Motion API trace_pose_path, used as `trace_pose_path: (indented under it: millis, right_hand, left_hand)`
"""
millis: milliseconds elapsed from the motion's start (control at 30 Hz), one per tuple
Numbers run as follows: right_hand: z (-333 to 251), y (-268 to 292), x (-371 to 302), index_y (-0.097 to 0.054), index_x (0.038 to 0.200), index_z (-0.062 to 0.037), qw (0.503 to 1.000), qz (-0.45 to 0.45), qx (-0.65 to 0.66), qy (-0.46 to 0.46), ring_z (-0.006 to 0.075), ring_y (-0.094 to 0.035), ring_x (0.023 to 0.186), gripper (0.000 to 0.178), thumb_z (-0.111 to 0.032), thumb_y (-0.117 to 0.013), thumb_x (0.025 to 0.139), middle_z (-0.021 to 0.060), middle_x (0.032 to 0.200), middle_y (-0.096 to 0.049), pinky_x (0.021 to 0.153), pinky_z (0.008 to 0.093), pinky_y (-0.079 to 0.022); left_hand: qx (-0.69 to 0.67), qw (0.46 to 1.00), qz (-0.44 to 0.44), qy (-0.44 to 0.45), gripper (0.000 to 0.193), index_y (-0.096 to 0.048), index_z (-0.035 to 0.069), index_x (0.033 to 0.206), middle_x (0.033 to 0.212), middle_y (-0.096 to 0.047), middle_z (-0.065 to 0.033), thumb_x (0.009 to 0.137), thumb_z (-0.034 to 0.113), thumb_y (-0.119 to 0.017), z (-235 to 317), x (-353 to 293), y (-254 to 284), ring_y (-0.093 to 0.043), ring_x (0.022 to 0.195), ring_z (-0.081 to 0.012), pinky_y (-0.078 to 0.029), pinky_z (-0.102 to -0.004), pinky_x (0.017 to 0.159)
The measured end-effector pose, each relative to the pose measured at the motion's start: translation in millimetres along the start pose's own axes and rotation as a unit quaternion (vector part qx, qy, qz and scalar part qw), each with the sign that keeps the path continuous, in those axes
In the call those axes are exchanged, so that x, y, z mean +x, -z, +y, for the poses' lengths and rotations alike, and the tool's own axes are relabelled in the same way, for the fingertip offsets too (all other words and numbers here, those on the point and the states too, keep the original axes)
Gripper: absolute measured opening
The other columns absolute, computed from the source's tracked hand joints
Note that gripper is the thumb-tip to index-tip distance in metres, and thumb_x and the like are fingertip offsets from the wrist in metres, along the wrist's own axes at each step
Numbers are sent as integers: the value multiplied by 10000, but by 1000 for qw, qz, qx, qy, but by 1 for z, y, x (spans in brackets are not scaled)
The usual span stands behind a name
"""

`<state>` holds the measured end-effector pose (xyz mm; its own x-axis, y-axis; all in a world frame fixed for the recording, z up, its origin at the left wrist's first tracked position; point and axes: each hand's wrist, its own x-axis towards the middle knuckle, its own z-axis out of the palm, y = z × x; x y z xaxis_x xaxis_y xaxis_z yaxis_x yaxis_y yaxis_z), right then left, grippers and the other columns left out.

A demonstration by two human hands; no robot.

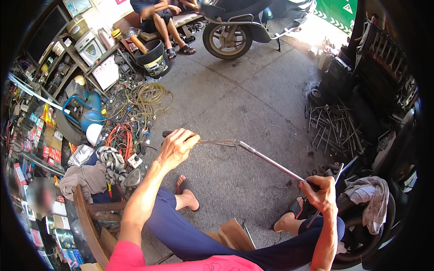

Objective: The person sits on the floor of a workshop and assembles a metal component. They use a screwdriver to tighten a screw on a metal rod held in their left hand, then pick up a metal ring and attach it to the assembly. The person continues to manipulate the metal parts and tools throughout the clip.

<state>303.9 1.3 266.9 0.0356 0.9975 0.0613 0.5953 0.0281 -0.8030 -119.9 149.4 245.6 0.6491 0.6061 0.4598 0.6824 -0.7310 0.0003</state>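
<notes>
My left hand point(177, 147) is closed around a dark-handled tool point(167, 133). Thin brownish wires or rods point(217, 142) stretch from that hand to the right and reach the near end of a silver metal tube. Whether they touch the tube, I cannot tell. My right hand point(322, 194) grips this metal tube point(273, 161) at its lower end, thumb along it, and the tube slants up to the left. Another thin metal rod point(339, 173) shows beside the right hand; whether the fingers hold it too is unclear. Both hands are above the concrete floor, over my knees.
A pile of metal rods point(332, 128) lies at the right, near a rag point(370, 198). Coiled hose point(151, 97), a blue tank point(92, 113) and clutter fill the left. A scooter point(228, 40), a black bucket point(153, 58) and a seated person point(158, 18) are farther off. Cardboard point(235, 235) lies below.
</notes>
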Motion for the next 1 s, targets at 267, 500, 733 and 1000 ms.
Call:
trace_pose_path:
  millis: [267,500,733,1000]
  right_hand:
    - [7,0,-1,-714,814,54,1000,8,-3,27,104,-535,472,164,-103,-753,787,84,560,-606,453,253,-393]
    - [1,6,0,-709,809,54,999,-6,-19,24,103,-527,468,160,-95,-756,774,81,559,-602,454,257,-395]
    - [3,6,-2,-723,798,26,999,-4,-34,24,131,-593,482,150,-107,-785,764,91,581,-634,466,263,-444]
    - [1,9,-2,-720,791,27,999,-9,-34,17,128,-573,469,150,-108,-783,768,85,574,-628,454,267,-429]
  left_hand:
    - [6,1000,-3,-18,331,-650,54,1000,905,-624,-82,682,-23,-696,2,6,0,-619,835,-278,-513,-384,739]
    - [26,999,-17,-9,334,-643,88,1011,920,-608,-53,693,-5,-688,2,7,2,-610,893,-248,-510,-383,812]
    - [38,999,-6,-24,328,-644,88,990,906,-606,-49,677,-6,-679,2,7,2,-609,880,-248,-508,-385,818]
    - [29,999,10,-27,318,-649,65,961,894,-615,-75,657,-20,-687,4,9,3,-620,862,-276,-515,-398,789]
